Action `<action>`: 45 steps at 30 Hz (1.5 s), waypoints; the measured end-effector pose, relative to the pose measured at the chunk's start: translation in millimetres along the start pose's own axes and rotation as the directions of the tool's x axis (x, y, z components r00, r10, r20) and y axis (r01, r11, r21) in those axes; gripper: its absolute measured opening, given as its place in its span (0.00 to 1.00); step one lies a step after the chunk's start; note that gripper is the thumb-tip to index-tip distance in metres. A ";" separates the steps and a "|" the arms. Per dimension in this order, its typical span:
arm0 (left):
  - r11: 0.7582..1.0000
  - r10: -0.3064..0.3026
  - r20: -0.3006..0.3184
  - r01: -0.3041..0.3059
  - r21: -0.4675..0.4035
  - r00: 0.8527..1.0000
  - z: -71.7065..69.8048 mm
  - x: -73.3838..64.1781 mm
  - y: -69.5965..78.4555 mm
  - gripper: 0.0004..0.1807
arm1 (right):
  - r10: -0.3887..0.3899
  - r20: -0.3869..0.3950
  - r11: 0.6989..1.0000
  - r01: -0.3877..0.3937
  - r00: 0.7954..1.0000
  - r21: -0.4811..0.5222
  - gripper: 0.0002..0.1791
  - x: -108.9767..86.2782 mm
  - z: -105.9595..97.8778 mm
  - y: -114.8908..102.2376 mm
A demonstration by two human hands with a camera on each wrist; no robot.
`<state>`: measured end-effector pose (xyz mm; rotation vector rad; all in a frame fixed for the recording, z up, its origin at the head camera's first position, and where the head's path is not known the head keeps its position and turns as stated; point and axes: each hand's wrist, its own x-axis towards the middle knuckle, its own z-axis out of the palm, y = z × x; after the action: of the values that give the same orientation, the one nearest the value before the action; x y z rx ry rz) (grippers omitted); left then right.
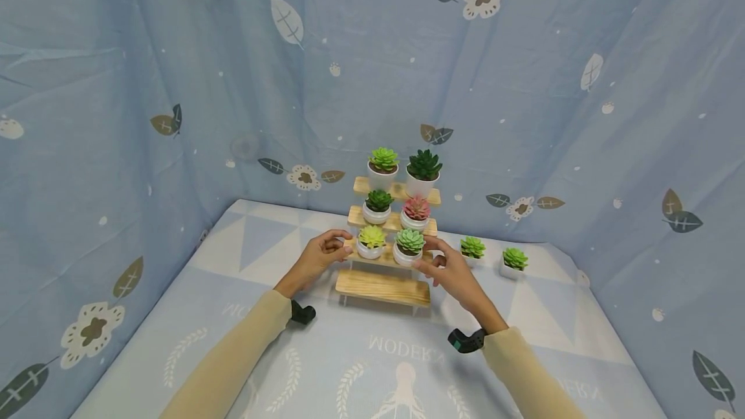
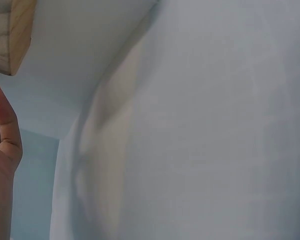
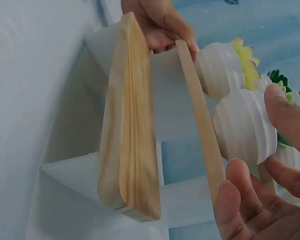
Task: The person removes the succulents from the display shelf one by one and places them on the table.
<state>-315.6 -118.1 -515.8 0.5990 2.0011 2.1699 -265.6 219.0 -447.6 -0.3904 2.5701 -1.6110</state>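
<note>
A stepped wooden plant stand (image 1: 384,287) with white supports stands on the table. On its lower middle step are a yellow-green succulent in a white pot (image 1: 371,241) and, to the right, a mint-green potted succulent (image 1: 410,246). My right hand (image 1: 453,275) holds the mint-green one's pot, thumb at one side and fingers at the other; the right wrist view shows its ribbed white pot (image 3: 242,127) standing on the step. At the step's left end my left hand (image 1: 317,257) grips the edge, thumb and fingers beside the wood (image 2: 12,35).
Above are a dark green succulent (image 1: 377,205) and a pink one (image 1: 416,212). The top step bears a light green succulent (image 1: 383,167) and a dark green one (image 1: 423,173). Two small potted succulents, a nearer one (image 1: 514,262) and another (image 1: 472,249), stand right. Patterned curtain (image 1: 361,50) surrounds the table.
</note>
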 end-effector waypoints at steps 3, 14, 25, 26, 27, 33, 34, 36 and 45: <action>1.000 -0.003 -0.004 0.003 0.000 1.000 0.1 -0.1 0.6 0.24 | 0.010 -0.002 1.000 -0.010 1.000 -0.004 0.44 1.8 3.1 -3.3; 1.000 -0.004 -0.006 0.004 -0.009 1.000 1.3 0.3 -1.2 0.23 | 0.052 -0.035 0.999 -0.052 0.998 -0.003 0.47 7.6 11.9 -6.5; 1.000 -0.005 -0.012 0.005 -0.018 1.000 1.4 -0.6 0.0 0.22 | 0.067 -0.062 0.998 -0.066 0.996 0.009 0.45 5.7 17.6 -13.8; 1.000 -0.003 -0.013 0.003 -0.018 1.000 1.5 -0.6 0.0 0.22 | 0.067 -0.064 0.998 -0.066 0.996 0.012 0.45 5.6 17.5 -13.8; 1.000 -0.001 -0.014 0.000 -0.015 1.000 1.6 -0.5 -0.1 0.22 | 0.067 -0.065 0.998 -0.066 0.996 0.019 0.45 5.5 17.5 -13.8; 1.000 -0.001 -0.010 0.001 -0.010 1.000 2.1 -0.6 -2.5 0.22 | 0.072 -0.079 0.997 -0.069 0.994 0.039 0.41 4.4 17.8 -11.8; 1.000 -0.004 -0.009 0.004 -0.014 1.000 2.1 -0.8 -2.9 0.21 | 0.073 -0.081 0.997 -0.070 0.994 0.038 0.40 4.2 18.0 -11.5; 1.000 -0.004 -0.005 0.004 -0.018 1.000 2.0 -0.9 -3.4 0.22 | 0.074 -0.087 0.997 -0.072 0.993 0.032 0.41 3.5 18.4 -11.3; 1.000 0.003 -0.014 -0.003 -0.023 1.000 0.9 0.3 -4.6 0.22 | 0.069 -0.103 0.998 -0.067 0.992 0.019 0.41 -0.4 15.1 -14.8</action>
<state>-316.3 -116.6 -520.2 0.5861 1.9809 2.2012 -259.6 199.8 -441.1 -0.2213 2.6121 -1.6687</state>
